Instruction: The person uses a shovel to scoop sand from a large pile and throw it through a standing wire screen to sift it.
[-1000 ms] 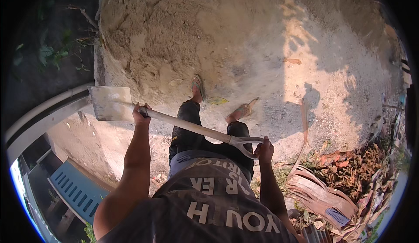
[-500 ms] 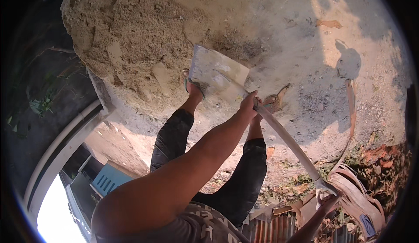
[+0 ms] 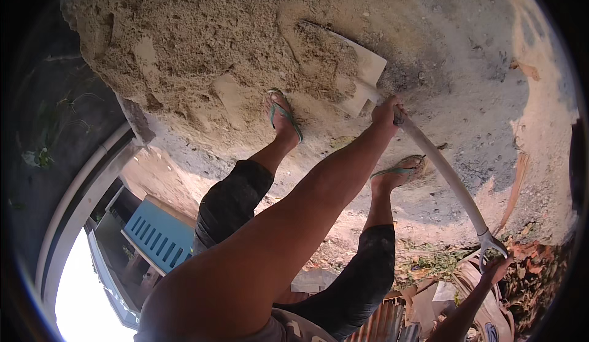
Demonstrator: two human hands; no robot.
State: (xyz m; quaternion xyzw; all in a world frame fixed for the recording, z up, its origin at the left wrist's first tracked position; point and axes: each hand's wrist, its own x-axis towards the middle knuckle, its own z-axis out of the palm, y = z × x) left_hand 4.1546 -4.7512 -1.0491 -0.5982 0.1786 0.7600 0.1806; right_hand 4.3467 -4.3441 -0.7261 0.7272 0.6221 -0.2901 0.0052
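A shovel (image 3: 442, 161) with a pale shaft slants from the middle of the view toward the lower right. My left hand (image 3: 388, 111) is wrapped round the shaft just above the blade. At the far end, my right hand (image 3: 496, 269) grips the grey D-shaped handle. The flat metal blade (image 3: 372, 67) lies low at the foot of a sand pile (image 3: 184, 41). Sand covers much of the blade, so only its near corner and edges show bare metal.
My feet, in green flip-flops, stand apart on the dusty ground (image 3: 466, 90). At lower left are a light-blue slotted crate (image 3: 158, 234) and a pipe along a wall (image 3: 76, 188). Dry leaves (image 3: 531, 274) and corrugated sheet (image 3: 383, 322) lie at lower right.
The shovel has moved forward and right in view. Its blade, bare before and held over my left foot, is now down in the sand's edge and partly covered. Both hands keep their grip.
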